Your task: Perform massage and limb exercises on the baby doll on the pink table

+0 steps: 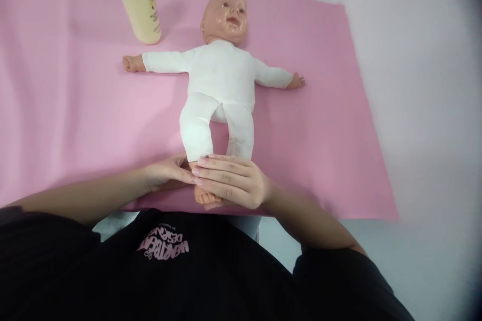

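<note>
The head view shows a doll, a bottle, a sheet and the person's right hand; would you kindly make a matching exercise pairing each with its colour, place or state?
Column one
1. Bottle
2. Doll
3. Right hand
4. Sheet

Column two
A. White body, lying face up
B. Pink, spread beneath the doll
C. Pale yellow, with printed lettering
D. Back upward, fingers resting on the doll

Right pairs: 1-C, 2-A, 3-D, 4-B

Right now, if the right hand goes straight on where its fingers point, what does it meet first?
Most likely the left hand, at its thumb: the right hand points towards it across the doll's foot. Whether the hands touch is unclear.
</note>
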Tool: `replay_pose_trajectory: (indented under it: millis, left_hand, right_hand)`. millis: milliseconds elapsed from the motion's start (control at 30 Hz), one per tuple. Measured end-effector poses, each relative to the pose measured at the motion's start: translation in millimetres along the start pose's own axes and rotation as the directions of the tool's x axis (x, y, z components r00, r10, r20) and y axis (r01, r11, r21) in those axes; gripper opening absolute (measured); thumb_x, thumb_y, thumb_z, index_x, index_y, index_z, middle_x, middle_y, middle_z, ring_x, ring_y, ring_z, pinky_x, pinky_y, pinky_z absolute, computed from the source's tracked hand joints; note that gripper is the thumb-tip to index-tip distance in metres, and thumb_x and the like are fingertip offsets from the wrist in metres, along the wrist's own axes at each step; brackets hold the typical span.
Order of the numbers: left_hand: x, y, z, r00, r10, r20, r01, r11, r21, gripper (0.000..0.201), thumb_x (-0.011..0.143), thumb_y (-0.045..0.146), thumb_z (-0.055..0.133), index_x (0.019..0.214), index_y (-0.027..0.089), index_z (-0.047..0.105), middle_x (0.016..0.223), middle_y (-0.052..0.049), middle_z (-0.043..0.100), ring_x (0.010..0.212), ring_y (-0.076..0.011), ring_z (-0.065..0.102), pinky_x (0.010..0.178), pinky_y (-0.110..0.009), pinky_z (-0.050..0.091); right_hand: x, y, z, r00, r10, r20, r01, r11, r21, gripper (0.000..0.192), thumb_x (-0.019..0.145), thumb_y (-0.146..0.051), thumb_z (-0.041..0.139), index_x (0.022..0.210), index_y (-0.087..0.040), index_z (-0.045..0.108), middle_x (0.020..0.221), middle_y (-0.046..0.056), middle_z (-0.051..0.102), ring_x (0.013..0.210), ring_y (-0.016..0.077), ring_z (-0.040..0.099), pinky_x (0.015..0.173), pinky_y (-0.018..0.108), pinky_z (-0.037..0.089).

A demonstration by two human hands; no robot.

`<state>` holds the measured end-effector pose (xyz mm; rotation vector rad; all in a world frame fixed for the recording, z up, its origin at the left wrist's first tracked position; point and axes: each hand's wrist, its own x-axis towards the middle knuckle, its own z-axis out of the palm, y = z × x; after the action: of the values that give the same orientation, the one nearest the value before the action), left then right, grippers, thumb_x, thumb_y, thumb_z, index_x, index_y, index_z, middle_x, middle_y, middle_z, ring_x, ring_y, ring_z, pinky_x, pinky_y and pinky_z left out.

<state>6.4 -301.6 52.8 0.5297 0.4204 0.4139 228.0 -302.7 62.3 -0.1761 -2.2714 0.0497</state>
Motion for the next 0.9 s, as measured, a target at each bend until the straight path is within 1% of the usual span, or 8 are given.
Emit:
replay_pose_trajectory:
  millis: [100,167,333,500,633,800,900]
  left_hand:
    - [-0.8,-0.7,-0.5,1.000,-0.018,0.003,0.018,1.000,-0.007,0.041,0.072,0.015,0.088,0.110,0.011,0.073,0.093,-0.008,0.079,0.088,-0.0213,0.078,0.085,-0.029,0.062]
    - [-0.7,-0.3,0.3,1.000,-0.018,0.005,0.018,1.000,-0.001,0.039,0.073,0.015,0.088,0.108,0.010,0.073,0.092,-0.008,0.079,0.086,-0.0209,0.078,0.083,-0.029,0.062]
    - [-0.6,1.9,2.8,1.000,-0.013,-0.004,0.013,1.000,-0.007,0.040,0.072,0.014,0.088,0.108,0.012,0.073,0.092,-0.007,0.079,0.089,-0.0197,0.078,0.086,-0.027,0.063]
    - [-0.6,0.9,0.1,1.000,-0.019,0.003,0.019,1.000,-0.013,0.041,0.072,0.016,0.090,0.109,0.012,0.073,0.093,-0.007,0.079,0.089,-0.0198,0.078,0.086,-0.028,0.063]
    - [-0.5,-0.5,-1.9,1.000,-0.008,0.021,0.008,1.000,0.002,0.042,0.073,0.019,0.090,0.111,0.013,0.074,0.092,-0.007,0.079,0.088,-0.0196,0.078,0.085,-0.028,0.063]
    - [-0.3,2.2,2.9,1.000,-0.002,0.003,0.002,1.000,0.031,0.043,0.072,0.019,0.088,0.111,0.013,0.072,0.097,-0.008,0.079,0.097,-0.0224,0.077,0.090,-0.031,0.061]
    - [0.3,3.6,5.5,1.000,0.006,0.001,-0.006,0.998,0.055,0.045,0.072,0.020,0.088,0.113,0.013,0.071,0.097,-0.008,0.079,0.095,-0.0225,0.077,0.088,-0.030,0.060]
  right_hand:
    - [0.5,-0.9,0.3,0.999,-0.036,-0.019,0.036,0.999,-0.002,0.034,0.094,-0.022,0.072,0.121,-0.002,0.070,0.125,0.018,0.076,0.134,0.0262,0.065,0.115,0.040,0.058]
    - [0.5,-1.0,0.2,0.999,-0.047,-0.022,0.047,0.999,0.001,0.034,0.093,-0.020,0.072,0.121,-0.001,0.069,0.125,0.019,0.076,0.135,0.0267,0.064,0.116,0.040,0.057]
    - [-0.3,-1.3,-1.4,1.000,-0.029,0.005,0.029,1.000,0.002,0.038,0.092,-0.020,0.073,0.124,-0.001,0.068,0.128,0.019,0.075,0.139,0.0266,0.061,0.118,0.040,0.055]
    - [1.0,-1.3,-2.9,0.999,-0.038,0.007,0.038,0.999,-0.028,0.036,0.097,-0.026,0.068,0.124,-0.002,0.068,0.126,0.017,0.076,0.135,0.0241,0.064,0.115,0.039,0.058]
    - [2.2,-1.7,-3.4,1.000,-0.027,0.014,0.028,0.998,-0.062,0.031,0.100,-0.026,0.064,0.122,-0.007,0.069,0.126,0.012,0.077,0.134,0.0211,0.065,0.112,0.037,0.060]
    - [3.1,-1.8,-3.2,0.999,-0.033,0.001,0.033,0.998,-0.048,0.030,0.098,-0.027,0.067,0.120,-0.006,0.070,0.123,0.012,0.078,0.130,0.0215,0.068,0.113,0.035,0.060]
    - [3.8,-2.2,-3.7,0.999,-0.030,-0.012,0.030,0.998,-0.061,0.027,0.099,-0.025,0.066,0.119,-0.008,0.070,0.122,0.011,0.079,0.127,0.0203,0.070,0.111,0.035,0.061]
